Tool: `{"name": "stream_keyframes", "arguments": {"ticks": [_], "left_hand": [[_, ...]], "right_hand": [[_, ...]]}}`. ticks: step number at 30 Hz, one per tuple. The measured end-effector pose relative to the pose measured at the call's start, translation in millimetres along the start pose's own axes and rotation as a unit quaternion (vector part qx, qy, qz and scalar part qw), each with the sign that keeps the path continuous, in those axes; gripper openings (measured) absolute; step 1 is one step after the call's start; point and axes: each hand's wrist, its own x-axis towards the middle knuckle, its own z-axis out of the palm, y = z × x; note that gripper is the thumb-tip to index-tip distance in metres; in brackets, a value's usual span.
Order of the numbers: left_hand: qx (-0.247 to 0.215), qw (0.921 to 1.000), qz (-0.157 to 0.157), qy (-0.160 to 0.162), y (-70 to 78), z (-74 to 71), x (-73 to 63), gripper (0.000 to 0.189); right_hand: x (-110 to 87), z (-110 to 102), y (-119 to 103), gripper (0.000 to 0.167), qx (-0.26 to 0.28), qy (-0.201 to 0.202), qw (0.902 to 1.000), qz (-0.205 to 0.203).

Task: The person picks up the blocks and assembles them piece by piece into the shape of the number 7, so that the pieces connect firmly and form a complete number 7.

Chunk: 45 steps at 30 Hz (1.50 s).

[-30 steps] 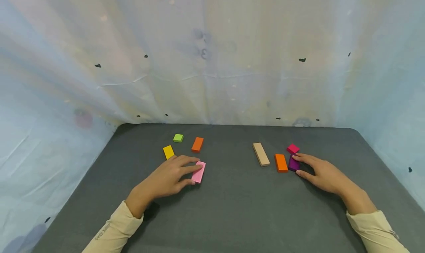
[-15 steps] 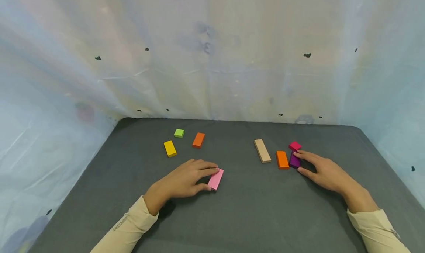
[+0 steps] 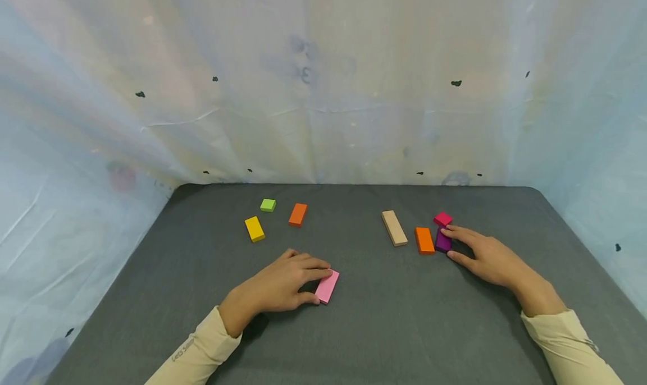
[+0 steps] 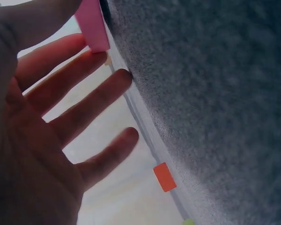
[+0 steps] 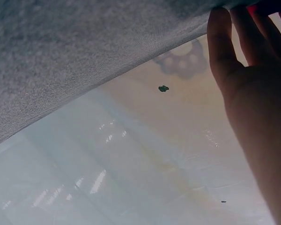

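Near the middle of the table, my left hand [image 3: 288, 282] pinches a pink block [image 3: 328, 285] between its thumb and fingertips. The left wrist view has the same pink block [image 4: 94, 28] at the top, by the thumb, with the other fingers spread below it. On the right side, my right hand [image 3: 487, 259] holds a purple block [image 3: 443, 241] at its ends, thumb at the near end and fingers at the far end. A crimson block [image 3: 442, 219] lies just behind the purple one. An orange block [image 3: 424, 241] lies close to its left.
A long plain wooden block [image 3: 394, 228] lies left of the right-hand orange block. At the back left are a yellow block [image 3: 255, 229], a lime green block [image 3: 268, 205] and a red-orange block [image 3: 298, 215]. A pale curtain [image 3: 323, 121] hangs behind the dark grey table [image 3: 374, 329].
My left hand has slid the pink block right and nearer to me, away from the yellow block. The right hand has stayed at the purple block. The head view has shifted slightly.
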Motion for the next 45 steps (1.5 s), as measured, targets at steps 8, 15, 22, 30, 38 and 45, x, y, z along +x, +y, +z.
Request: {"name": "stream_keyframes", "arguments": {"ticks": [8, 15, 22, 30, 38, 45], "left_hand": [[-0.007, 0.9998, -0.007, -0.015, -1.9, 1.1, -0.2, 0.057], [-0.016, 0.9994, -0.02, -0.024, -3.7, -1.1, -0.3, 0.058], [-0.037, 0.9981, -0.037, -0.032, -5.2, -1.4, -4.0, 0.059], [-0.039, 0.9979, -0.038, -0.037, -4.8, 0.5, -5.2, 0.059], [-0.026, 0.9987, -0.024, -0.036, -3.3, -1.4, -3.9, 0.061], [-0.031, 0.999, -0.021, -0.026, -2.9, -3.1, -3.5, 0.053]], "right_hand": [[-1.9, 1.6, -0.1, 0.054, 0.007, 0.0, 1.0, 0.002], [-0.9, -0.3, -1.0, 0.054, 0.01, 0.002, 0.9999, 0.006], [0.7, 2.5, -0.1, 0.055, 0.011, -0.008, 0.9999, 0.006], [0.4, 1.4, -0.8, 0.055, 0.013, -0.016, 0.9998, 0.007], [-1.7, -0.8, -1.9, 0.055, 0.012, -0.017, 0.9997, 0.013], [-2.5, -2.9, -2.6, 0.055, 0.012, -0.017, 0.9996, 0.017]]}}
